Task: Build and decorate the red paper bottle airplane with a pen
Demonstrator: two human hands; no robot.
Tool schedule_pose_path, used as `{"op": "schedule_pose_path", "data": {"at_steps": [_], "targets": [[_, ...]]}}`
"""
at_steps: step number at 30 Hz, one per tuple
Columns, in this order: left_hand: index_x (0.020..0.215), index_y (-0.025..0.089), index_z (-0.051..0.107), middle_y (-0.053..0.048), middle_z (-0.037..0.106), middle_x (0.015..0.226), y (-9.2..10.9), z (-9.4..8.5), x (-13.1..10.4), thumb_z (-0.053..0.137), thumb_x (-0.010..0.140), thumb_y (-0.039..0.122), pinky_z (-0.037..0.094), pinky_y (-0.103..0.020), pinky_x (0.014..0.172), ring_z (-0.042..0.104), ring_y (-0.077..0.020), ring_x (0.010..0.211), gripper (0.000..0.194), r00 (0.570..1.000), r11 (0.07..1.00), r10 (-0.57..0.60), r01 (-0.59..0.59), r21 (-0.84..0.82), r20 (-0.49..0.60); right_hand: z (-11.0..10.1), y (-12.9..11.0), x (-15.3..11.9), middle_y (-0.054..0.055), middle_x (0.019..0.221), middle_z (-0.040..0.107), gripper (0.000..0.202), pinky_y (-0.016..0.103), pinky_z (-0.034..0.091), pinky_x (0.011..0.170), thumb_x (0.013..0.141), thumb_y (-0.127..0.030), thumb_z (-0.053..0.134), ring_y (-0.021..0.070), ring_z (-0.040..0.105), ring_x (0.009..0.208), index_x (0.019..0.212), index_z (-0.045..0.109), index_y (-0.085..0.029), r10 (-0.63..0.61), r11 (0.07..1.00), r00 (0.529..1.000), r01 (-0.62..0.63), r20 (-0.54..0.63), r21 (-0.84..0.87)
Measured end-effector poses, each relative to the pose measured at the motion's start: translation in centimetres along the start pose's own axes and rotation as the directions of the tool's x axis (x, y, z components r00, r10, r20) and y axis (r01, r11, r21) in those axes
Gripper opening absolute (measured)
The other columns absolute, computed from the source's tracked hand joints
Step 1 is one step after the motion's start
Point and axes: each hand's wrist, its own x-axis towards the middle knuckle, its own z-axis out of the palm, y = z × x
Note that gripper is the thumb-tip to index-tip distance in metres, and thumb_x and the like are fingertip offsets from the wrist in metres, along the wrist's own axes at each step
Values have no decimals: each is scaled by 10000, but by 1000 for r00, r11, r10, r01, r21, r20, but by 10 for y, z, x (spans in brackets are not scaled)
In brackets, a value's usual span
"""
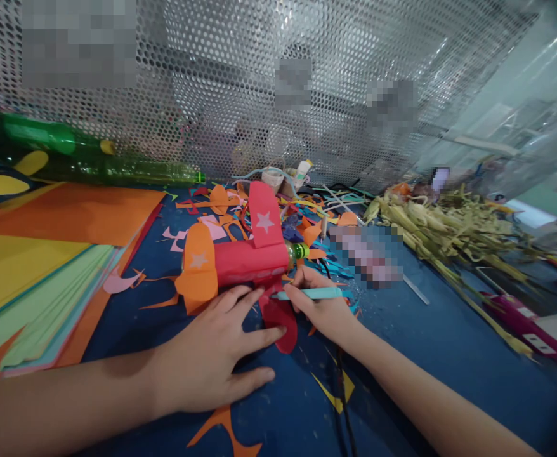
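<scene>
A toy plane (240,261) made from a plastic bottle wrapped in red lies on its side in front of me. Its red wings and orange tail carry pale stars, and a yellow-green cap sits at its right end. My left hand (212,343) lies spread over the near side of the plane, fingertips touching the lower red wing (281,327). In my right hand (319,304) is a light blue pen (323,293), pinched between the fingers. The pen's tip is at the base of that lower wing.
Stacked coloured sheets (64,266) lie on the left, with green bottles (88,152) behind. Paper scraps (219,222) surround the plane. Dried husks (431,222) and a magenta object (526,324) are on the right. A perforated metal screen (240,82) stands behind the blue table (431,381).
</scene>
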Motion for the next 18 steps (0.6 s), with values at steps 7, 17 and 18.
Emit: {"op": "schedule_pose_path", "data": {"at_steps": [7, 17, 18], "targets": [[1291, 338, 535, -124, 369, 1450, 1, -1, 0, 554, 854, 489, 381, -583, 976, 342, -395, 1284, 463, 1000, 1000, -10, 10, 3, 19, 0, 2, -1, -61, 530, 446, 203, 245, 305, 477, 828, -304, 528, 106, 383, 475, 684, 406, -226, -10, 1000, 1000, 11, -4, 12], [1296, 348, 527, -126, 348, 1458, 1, 2, 0, 563, 845, 482, 406, -614, 930, 344, -418, 1271, 472, 999, 999, -38, 38, -6, 23, 0, -1, 1, -64, 511, 469, 220, 242, 322, 472, 816, -315, 557, 102, 401, 457, 677, 412, -225, -1, 999, 1000, 0, 28, 55], [1296, 342, 529, -130, 355, 1453, 1, 2, 1, 561, 846, 482, 400, -614, 938, 344, -418, 1272, 471, 999, 999, -31, 31, -6, 25, 0, -1, 1, -63, 513, 469, 216, 242, 322, 475, 813, -310, 558, 103, 402, 462, 675, 414, -225, -7, 999, 1000, 5, 28, 53]]}}
